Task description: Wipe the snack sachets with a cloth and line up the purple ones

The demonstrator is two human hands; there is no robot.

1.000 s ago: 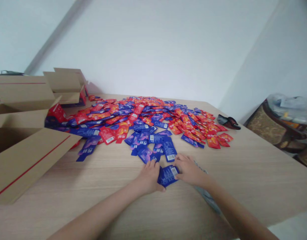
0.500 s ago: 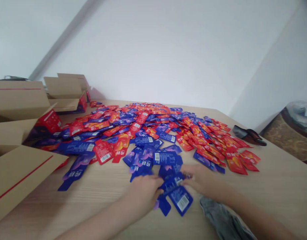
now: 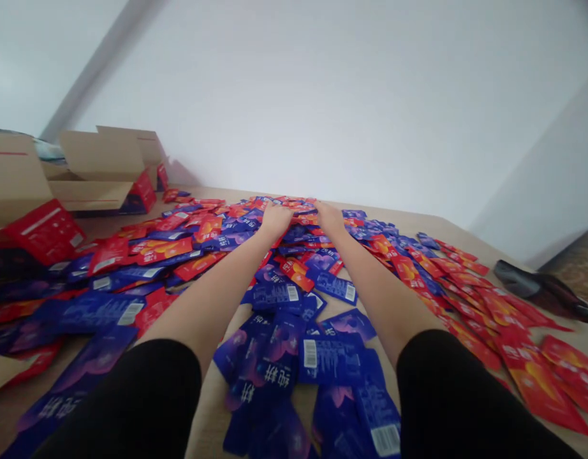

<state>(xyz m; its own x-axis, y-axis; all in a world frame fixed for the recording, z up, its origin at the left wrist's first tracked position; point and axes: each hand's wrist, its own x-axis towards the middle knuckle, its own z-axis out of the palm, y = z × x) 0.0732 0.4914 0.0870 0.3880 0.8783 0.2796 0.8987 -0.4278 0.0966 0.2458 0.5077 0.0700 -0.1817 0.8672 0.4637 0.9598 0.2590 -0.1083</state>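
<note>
Both my arms are stretched far forward over a wide heap of flat red-orange and blue-purple sachets (image 3: 275, 287). My left hand (image 3: 277, 220) rests on the back of the heap, its fingers mostly hidden behind the hand. To its right, my right hand (image 3: 329, 218) touches the same part of the heap, and its fingers are also largely out of sight. Between the two hands lie several red sachets (image 3: 304, 218). Closer to me, blue sachets (image 3: 331, 358) with white barcodes lie in a loose overlapping group below my forearms.
Open cardboard boxes (image 3: 100, 156) with red and purple printed sides stand at the left. Red sachets (image 3: 528, 357) spread along the right side of the wooden table (image 3: 413, 220). A dark glossy object (image 3: 543, 287) lies near the right edge. A white wall (image 3: 323, 95) rises behind.
Both hands have left the blue sachets near the front and reached forward to the back of the heap. My view has moved closer over the table. The grey cloth has left view.
</note>
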